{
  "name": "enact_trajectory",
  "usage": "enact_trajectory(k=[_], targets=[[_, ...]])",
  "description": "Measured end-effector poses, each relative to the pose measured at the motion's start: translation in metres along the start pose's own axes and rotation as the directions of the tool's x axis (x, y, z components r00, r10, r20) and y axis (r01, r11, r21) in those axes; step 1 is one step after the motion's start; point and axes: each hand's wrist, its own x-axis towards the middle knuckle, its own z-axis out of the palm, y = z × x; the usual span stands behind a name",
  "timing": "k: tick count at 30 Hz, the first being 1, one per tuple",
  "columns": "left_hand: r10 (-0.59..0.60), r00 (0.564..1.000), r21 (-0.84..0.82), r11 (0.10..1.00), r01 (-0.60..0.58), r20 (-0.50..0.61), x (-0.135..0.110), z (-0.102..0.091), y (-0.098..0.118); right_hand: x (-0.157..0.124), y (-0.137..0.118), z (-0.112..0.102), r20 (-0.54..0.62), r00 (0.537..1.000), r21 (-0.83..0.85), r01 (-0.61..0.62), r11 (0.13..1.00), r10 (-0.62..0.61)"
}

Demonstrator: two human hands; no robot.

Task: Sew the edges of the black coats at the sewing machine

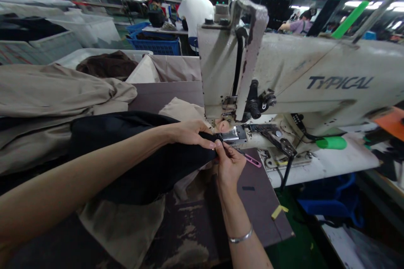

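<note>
A black garment [135,164] stretches from the left to the sewing machine's [233,134] needle area, over beige cloth. My left hand [192,132] lies on its top near the presser foot, thumb and fingers closed on the fabric. My right hand [230,162], with a silver bangle at the wrist, pinches the garment's edge just in front of the foot. From under its fingers sticks a slim tool with a slotted pink handle [253,160]; its other end is hidden by the hand. The needle tip is hard to make out.
Beige garments [57,88] are heaped at the left, with plastic bins [85,29] behind. A worn brown tabletop [186,235] lies under my arms, carrying a yellow scrap [279,212] near its right corner. Blue bins [331,197] stand lower right. Several people sit farther back.
</note>
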Motion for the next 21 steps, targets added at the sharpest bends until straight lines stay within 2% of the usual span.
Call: enact_trajectory(k=[6,11,16,18,21], targets=[[-0.004,1.000,-0.116,0.993,0.007,0.023,0.004,-0.002,-0.006,-0.001,-0.003,0.001,-0.007,1.000,-0.049,-0.008,0.999,0.007],[-0.024,0.994,-0.345,0.937,0.058,0.102,0.006,0.001,-0.003,-0.001,-0.007,0.005,-0.012,0.992,0.104,-0.124,0.987,0.125],[-0.036,0.985,-0.372,0.923,0.098,0.171,0.010,-0.001,-0.005,-0.005,-0.021,0.002,0.061,0.967,0.211,-0.255,0.944,0.248],[-0.044,0.984,-0.368,0.924,0.104,0.170,0.013,-0.002,-0.007,-0.007,-0.026,0.000,0.103,0.948,0.223,-0.318,0.922,0.302],[-0.052,0.987,-0.346,0.933,0.102,0.150,0.018,-0.004,-0.008,-0.008,-0.030,-0.002,0.103,0.929,0.235,-0.370,0.899,0.355]])
